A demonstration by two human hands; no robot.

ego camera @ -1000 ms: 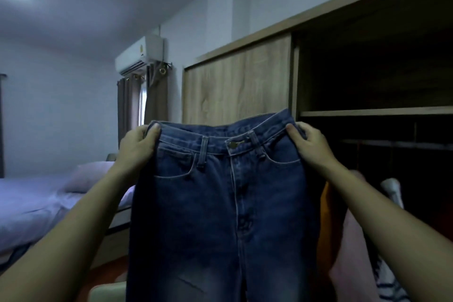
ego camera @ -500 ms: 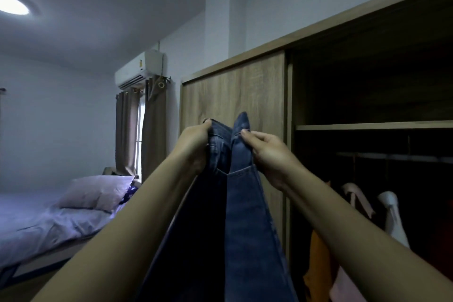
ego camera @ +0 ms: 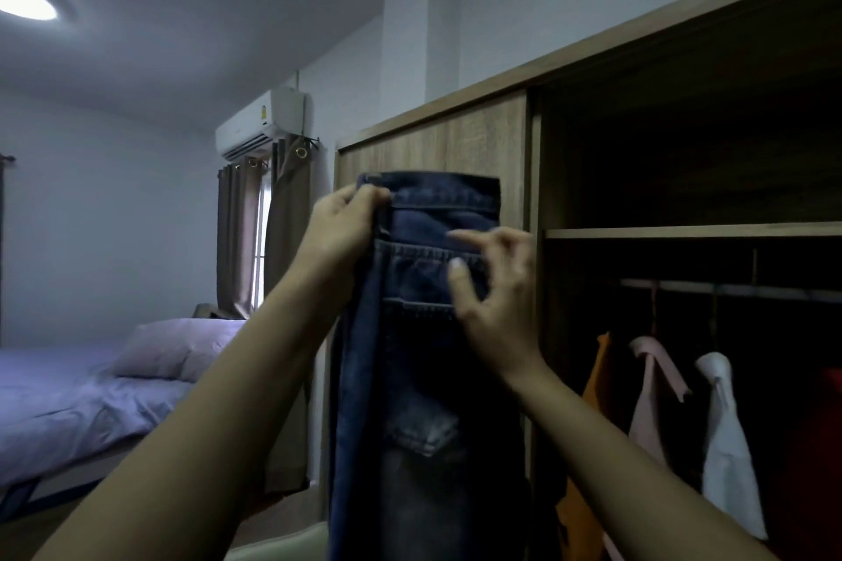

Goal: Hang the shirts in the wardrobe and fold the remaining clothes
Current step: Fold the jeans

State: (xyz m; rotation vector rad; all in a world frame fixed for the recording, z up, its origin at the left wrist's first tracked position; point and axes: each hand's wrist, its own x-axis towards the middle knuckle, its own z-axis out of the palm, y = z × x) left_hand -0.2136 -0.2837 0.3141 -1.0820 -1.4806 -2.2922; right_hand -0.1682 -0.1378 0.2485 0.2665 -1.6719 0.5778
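Jeans [ego camera: 423,333] hang pinched in left hand [ego camera: 339,228] (air-conditioner sticker [ego camera: 263,114] unreadable).

The left hand [ego camera: 339,232] grips the waistband of the folded jeans [ego camera: 423,401]. The right hand [ego camera: 492,292], fingers loose, overlaps their right edge.

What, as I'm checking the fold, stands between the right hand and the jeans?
Nothing visible does. The right hand hovers directly in front of the jeans, fingers loosely spread, while the left hand grips their waistband edge.
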